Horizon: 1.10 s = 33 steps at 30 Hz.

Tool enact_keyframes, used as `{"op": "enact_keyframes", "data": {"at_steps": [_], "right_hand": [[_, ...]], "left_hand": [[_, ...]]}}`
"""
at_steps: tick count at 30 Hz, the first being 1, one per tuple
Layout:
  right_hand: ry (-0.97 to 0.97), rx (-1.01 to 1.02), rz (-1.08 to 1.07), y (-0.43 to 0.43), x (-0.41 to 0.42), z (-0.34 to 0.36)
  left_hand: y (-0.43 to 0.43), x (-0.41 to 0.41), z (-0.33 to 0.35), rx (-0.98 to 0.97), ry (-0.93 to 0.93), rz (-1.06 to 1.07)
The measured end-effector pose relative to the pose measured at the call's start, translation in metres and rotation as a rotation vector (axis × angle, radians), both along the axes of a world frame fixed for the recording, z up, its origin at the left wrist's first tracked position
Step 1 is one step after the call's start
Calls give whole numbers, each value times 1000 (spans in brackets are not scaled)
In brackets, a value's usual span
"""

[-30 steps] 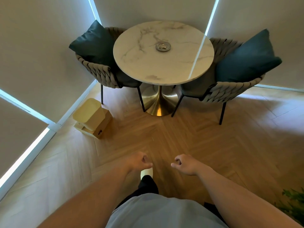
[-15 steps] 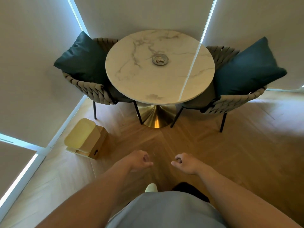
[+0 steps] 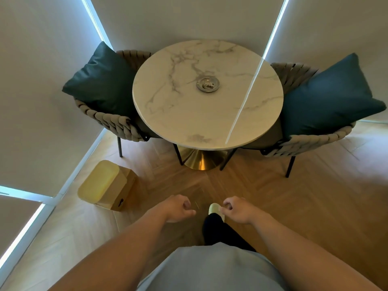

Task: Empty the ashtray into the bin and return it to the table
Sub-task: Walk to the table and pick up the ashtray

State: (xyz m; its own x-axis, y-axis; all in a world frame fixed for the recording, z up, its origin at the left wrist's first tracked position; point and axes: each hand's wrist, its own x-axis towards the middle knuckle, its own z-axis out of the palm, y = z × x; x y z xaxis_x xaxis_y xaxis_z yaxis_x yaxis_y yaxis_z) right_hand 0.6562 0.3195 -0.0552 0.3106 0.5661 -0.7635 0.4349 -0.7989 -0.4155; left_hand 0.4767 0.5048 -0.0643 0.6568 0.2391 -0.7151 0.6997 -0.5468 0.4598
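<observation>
A small round metal ashtray [image 3: 208, 84] with ash and butts in it sits near the middle of a round marble table [image 3: 180, 114]. A yellow-lidded bin [image 3: 105, 184] with its lid closed stands on the floor to the left of the table, by the wall. My left hand [image 3: 177, 207] and my right hand [image 3: 238, 210] hang in front of me over the floor, well short of the table. Both are loosely curled into fists and hold nothing.
Two woven chairs with dark teal cushions [image 3: 102, 80] [image 3: 331, 95] flank the table. The table stands on a gold pedestal base [image 3: 200, 160]. Wooden herringbone floor lies between me and the table. My foot in a pale slipper [image 3: 214, 208] is forward.
I have walked closer to the table, so the table, chairs and bin look larger and nearer. My hands stay curled and empty. A different foot is forward.
</observation>
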Motion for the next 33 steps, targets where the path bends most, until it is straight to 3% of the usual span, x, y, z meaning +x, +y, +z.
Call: {"op": "enact_keyframes", "data": {"at_steps": [16, 33], "right_hand": [[-26, -38, 113, 66, 145, -5], [-47, 16, 162, 145, 225, -1]], "left_hand": [[45, 143, 24, 4, 4, 124], [128, 217, 28, -25, -11, 115]]}}
